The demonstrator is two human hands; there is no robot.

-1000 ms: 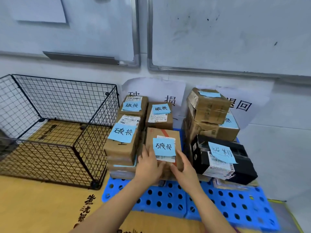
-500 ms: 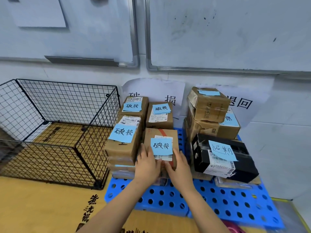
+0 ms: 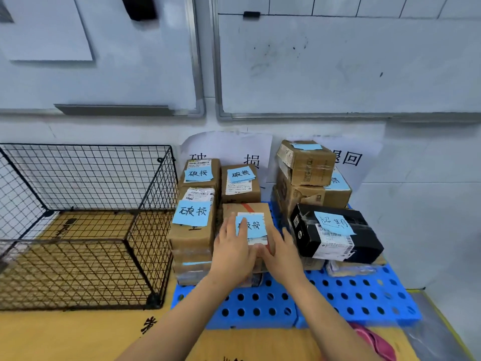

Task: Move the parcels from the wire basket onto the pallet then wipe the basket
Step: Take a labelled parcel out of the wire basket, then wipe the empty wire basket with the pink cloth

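— Two hands on one box! Left hand [image 3: 231,254] lies flat across the brown cardboard parcel [image 3: 250,212], with straight fingers covering part of its blue sticky note [image 3: 256,226].

— And the right hand [image 3: 283,254]?

— Fingers stretched along the parcel's right edge, thumb in beside the left hand. Both grips look released, pressing rather than clenched.

— Where's the parcel sitting?

— On a low stack near the front edge of the blue plastic pallet [image 3: 338,295], a slab punched with round holes. More taped brown cartons line its back and left edges.

— That dark one?

— Black parcel [image 3: 364,246], glossy with clear tape, just beside the right hand at the pallet's right side.

— The basket?

— Black wire basket [image 3: 156,204], a square grid mesh, touching the pallet's left edge. A pink cloth [image 3: 377,342] lies on the floor by the front right corner.
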